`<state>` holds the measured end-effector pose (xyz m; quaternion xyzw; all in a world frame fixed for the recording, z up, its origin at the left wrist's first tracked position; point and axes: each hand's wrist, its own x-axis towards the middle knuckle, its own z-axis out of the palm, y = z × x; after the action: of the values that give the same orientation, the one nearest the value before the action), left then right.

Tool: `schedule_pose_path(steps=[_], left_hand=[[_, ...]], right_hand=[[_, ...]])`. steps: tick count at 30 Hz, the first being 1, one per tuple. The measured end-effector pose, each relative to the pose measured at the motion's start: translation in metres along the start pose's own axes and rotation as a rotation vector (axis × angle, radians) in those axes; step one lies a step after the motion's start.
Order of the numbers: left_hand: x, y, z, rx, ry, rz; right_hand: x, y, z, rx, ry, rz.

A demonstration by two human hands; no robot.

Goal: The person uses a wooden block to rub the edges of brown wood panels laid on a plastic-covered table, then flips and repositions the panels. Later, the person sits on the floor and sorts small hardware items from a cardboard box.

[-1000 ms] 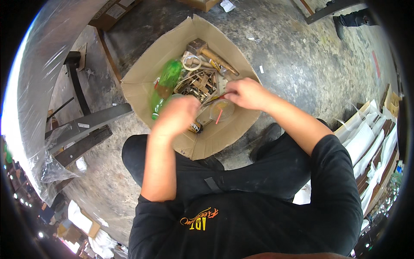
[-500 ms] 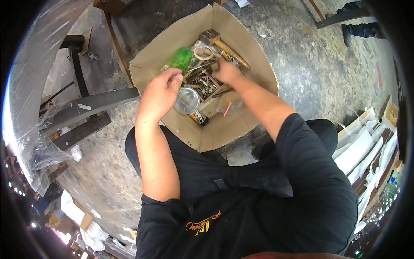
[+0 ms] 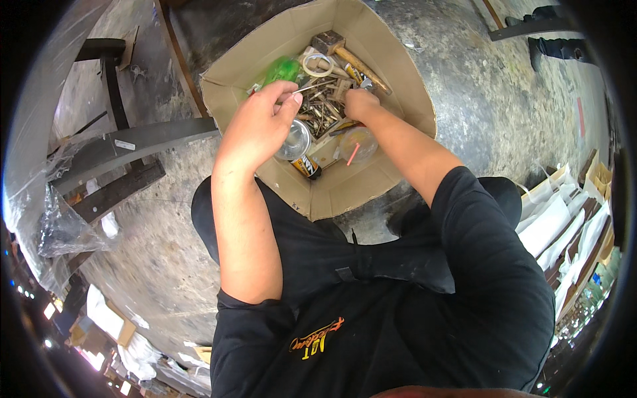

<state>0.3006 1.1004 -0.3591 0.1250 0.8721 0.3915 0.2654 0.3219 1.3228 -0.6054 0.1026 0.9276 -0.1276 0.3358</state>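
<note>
Over the near-left part of an open cardboard box (image 3: 232,89), my left hand (image 3: 260,123) pinches a thin, light-coloured rod (image 3: 313,86) between thumb and fingers. My right hand (image 3: 362,106) reaches into the box, its fingers curled down beside a small brown block (image 3: 342,90). What those fingertips grip is hidden. Below both hands lies a heap of small metal bits (image 3: 323,111). Around it are a roll of tape (image 3: 318,65), a wooden-handled hammer (image 3: 358,65), a green plastic bottle (image 3: 284,69), a clear plastic cup (image 3: 296,140) and a dark can with a yellow label (image 3: 306,167).
A clear container with a red straw (image 3: 355,147) lies in the box's near-right part. Dark frame bars (image 3: 139,149) and plastic sheeting (image 3: 66,229) stand at left. White-wrapped strips (image 3: 557,222) lie at right. Another person's leg (image 3: 557,48) shows at far right.
My left hand has moved right and farther over the heap, its fingers now at the rod. My right hand has shifted slightly right. The box sits a little higher in view.
</note>
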Motion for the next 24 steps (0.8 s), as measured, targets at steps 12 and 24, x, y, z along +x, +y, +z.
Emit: schedule_pose_path(steps=[12, 24], left_hand=[[-0.005, -0.003, 0.004, 0.002, 0.029, 0.068], [-0.003, -0.001, 0.007, 0.04, -0.022, -0.005]], right_hand=[[-0.004, 0.02, 0.025, 0.157, 0.049, -0.108], [-0.004, -0.024, 0.032, 0.054, 0.061, 0.164]])
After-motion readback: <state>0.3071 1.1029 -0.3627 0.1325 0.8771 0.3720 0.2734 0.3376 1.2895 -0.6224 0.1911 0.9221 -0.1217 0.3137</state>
